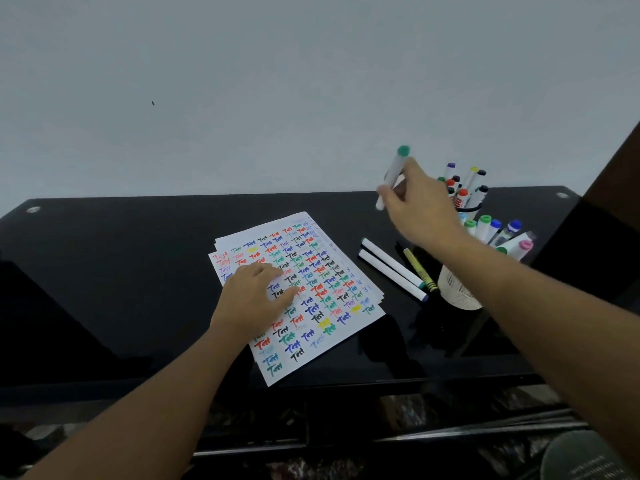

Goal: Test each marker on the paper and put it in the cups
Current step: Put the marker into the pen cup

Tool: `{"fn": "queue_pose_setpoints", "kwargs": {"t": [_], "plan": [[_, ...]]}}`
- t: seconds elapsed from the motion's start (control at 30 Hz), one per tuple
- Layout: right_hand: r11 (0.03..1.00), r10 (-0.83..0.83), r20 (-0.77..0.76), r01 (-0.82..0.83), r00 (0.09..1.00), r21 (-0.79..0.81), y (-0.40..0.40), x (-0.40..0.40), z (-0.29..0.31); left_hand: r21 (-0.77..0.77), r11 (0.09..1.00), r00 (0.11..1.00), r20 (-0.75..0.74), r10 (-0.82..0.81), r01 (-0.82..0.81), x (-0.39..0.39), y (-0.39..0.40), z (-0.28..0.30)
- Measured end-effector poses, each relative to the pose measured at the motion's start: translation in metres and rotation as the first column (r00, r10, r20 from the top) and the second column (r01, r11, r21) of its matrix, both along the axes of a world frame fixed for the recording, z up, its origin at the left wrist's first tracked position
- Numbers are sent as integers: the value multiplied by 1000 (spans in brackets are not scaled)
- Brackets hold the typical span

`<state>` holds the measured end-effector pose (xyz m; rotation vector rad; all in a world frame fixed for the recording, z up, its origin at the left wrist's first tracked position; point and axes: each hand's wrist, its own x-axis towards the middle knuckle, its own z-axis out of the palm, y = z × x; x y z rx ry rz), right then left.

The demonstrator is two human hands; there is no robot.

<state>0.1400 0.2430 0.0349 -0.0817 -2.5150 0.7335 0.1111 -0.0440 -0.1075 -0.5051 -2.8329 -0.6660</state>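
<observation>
Above the cups point(460, 292), right hand point(420, 211) gripping upright green-capped marker point(393, 176), left hand point(256, 299) flat on paper point(339, 327)

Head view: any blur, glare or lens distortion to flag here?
Head view: right hand and its green-capped marker are slightly motion-blurred; the glossy black table mirrors the arms; its far edge bows from the wide-angle lens; writing on the paper stays legible.
</observation>
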Motion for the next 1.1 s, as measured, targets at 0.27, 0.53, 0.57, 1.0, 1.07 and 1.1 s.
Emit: {"fn": "queue_pose_setpoints", "kwargs": {"t": [0.27, 0.53, 0.57, 1.0, 1.07, 1.1], "plan": [[958, -253, -44, 244, 967, -151, 76, 3, 44, -9, 1000, 1000, 10, 2, -2, -1, 0, -1], [949, -302, -62, 294, 951, -113, 107, 7, 36, 11, 1000, 1000, 23, 7, -7, 0, 0, 0], [949, -304, -65, 296, 950, -112, 108, 7, 36, 6, 1000, 1000, 22, 6, -6, 0, 0, 0], [926, -371, 137, 377, 918, -13, 128, 3, 16, -151, 988, 989, 150, -9, 32, -1, 1, 4], [926, -371, 143, 378, 917, -20, 129, 3, 14, -157, 987, 989, 151, -7, 30, -1, 1, 3], [925, -371, 146, 379, 917, -32, 130, 3, 13, -158, 987, 988, 151, -4, 29, -2, 0, 3]]}}
